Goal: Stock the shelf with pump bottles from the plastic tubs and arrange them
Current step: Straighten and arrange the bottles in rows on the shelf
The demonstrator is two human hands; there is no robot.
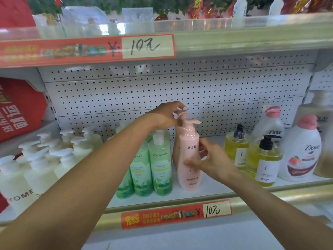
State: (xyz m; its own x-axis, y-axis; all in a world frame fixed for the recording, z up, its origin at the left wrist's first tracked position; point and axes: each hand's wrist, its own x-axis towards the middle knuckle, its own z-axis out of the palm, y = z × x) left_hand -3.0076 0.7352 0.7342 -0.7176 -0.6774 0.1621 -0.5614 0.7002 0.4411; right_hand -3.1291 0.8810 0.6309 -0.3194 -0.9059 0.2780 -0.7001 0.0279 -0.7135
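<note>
Two pink pump bottles stand on the white shelf (212,188), one behind the other. My right hand (210,161) holds the body of the front pink bottle (189,170), thumb on its front and fingers round its right side. My left hand (165,114) reaches over the green bottles and pinches the pump head of the rear pink bottle (175,150), which is mostly hidden behind the front one. No plastic tub is in view.
Green pump bottles (160,168) stand left of the pink ones, with several white pump bottles (41,166) further left. Yellow bottles with black pumps (263,161) and white Dove bottles (301,154) fill the right. A pegboard wall (180,91) backs the shelf; another shelf (234,40) hangs overhead.
</note>
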